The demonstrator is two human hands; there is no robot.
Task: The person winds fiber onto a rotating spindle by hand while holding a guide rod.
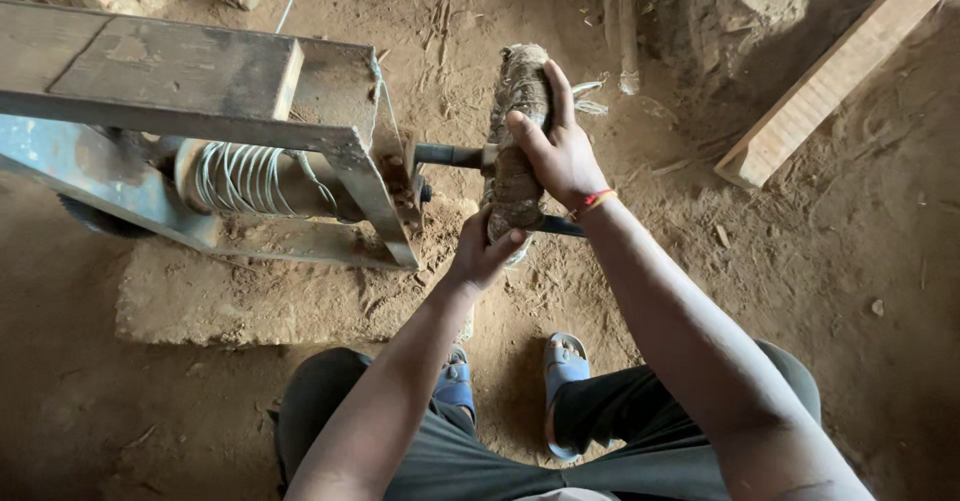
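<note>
sunlit dirt floor [850,291], a wooden plank [835,76] lying at upper right

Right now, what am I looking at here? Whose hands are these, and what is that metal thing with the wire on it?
This one picture comes from a camera worn on a person's head, looking down, so you see their own arms, dark trousers and blue sandals on a dirt floor. The metal frame on the left carries a drum wound with pale wire. A shaft runs out of it to a crank handle wrapped in rough fibre. The right hand grips that handle near its middle, and the left hand holds its lower end. A wooden plank lies at the upper right.
</note>
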